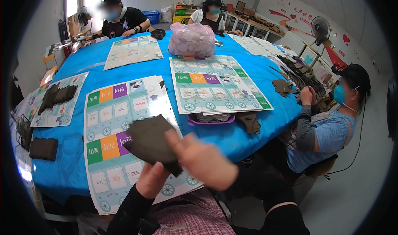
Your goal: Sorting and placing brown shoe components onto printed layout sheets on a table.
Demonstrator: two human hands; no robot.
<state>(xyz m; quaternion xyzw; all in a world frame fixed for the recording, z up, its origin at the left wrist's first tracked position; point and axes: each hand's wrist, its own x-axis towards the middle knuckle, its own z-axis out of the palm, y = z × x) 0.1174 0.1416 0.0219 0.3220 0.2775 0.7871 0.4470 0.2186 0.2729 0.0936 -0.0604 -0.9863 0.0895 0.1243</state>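
My left hand [152, 180] grips a dark olive, flat, cloth-like piece [150, 136] by its lower edge, thumb on top. The piece is held up above the printed sheet [101, 168] on the table in front of me; whether it is one layer or several I cannot tell. My right hand [209, 162] is smeared by motion at the right edge of the piece, its fingertips overlapping it. What those fingers grasp, if anything, does not show.
A blue-covered table [166, 65] bears more printed sheets [219, 88], stacks of dark pieces [43, 148] and a pink plastic bag [191, 40] full of white pieces. A purple basket [211, 119] sits under a sheet. A person [327, 123] works at the right; two more sit across.
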